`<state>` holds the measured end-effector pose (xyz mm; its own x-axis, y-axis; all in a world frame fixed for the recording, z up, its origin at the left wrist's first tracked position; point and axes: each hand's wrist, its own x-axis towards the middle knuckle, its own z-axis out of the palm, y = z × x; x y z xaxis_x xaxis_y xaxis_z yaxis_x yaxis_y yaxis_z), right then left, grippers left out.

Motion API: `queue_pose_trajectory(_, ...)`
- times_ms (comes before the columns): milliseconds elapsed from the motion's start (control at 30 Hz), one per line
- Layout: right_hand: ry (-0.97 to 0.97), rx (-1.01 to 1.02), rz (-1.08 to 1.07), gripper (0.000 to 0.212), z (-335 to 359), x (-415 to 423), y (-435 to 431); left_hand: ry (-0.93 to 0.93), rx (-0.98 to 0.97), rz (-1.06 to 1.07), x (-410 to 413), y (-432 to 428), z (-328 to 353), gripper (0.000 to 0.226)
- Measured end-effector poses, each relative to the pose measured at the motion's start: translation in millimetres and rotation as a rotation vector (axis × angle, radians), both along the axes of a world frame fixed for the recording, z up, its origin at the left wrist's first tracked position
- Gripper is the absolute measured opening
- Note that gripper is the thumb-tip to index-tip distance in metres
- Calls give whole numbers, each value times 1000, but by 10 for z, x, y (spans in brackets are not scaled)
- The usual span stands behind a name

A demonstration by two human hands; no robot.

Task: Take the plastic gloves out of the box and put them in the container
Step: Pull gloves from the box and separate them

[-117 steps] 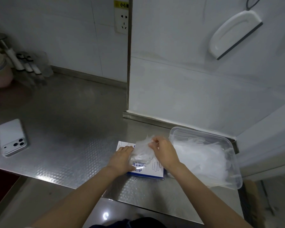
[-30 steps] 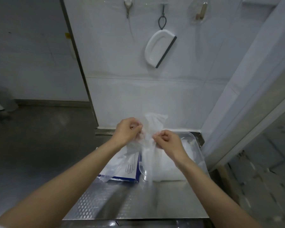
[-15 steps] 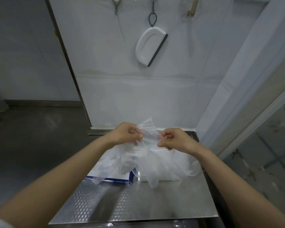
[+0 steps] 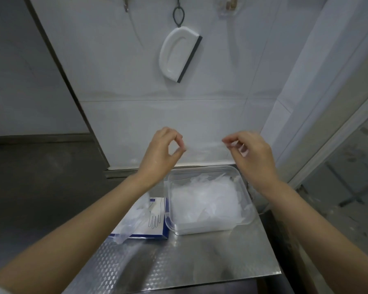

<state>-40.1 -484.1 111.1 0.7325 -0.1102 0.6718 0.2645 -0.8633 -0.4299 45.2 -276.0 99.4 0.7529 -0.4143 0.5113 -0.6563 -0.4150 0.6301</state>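
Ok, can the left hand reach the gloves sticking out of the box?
Probably, once freed: the gloves lie uncovered on the box below the left hand, but it seems to pinch a clear glove.

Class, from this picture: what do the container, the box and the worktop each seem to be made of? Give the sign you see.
Container: clear, glossy plastic; the gloves inside show through its walls.
Box: probably printed card, white and blue, with sharp folded edges.
Worktop: metal, likely stainless steel; shiny, with an embossed pattern.
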Motion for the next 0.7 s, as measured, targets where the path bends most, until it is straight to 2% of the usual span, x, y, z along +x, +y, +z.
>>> queue_pose_trajectory(100,159,-81,112,29,-343,-130,-62,15,203,-35,-9,84,-295,22)
queue_pose_trajectory(233,530,-107,218,41,-847,-227,43,13,543,-89,12,72,-623,9)
queue_pose_trajectory(400,873,-160,275,50,-1225,-168,247,-15,802,-154,23,-54,-835,15)
queue_pose_trajectory(533,1073,-14,336,48,-1305,-106,251,-98,1068,-191,26,-84,-925,20)
queue_pose_trajectory(600,1144,136,392,44,-1223,-72,228,-129,1107,-164,7,-98,-941,21)
queue_pose_trajectory(633,1119,236,398,39,-1160,-55,225,-140,1067,-141,-9,-111,-934,22)
queue_pose_trajectory(700,922,339,317,29,-1051,-18,211,-139,893,-105,-45,-168,-913,23)
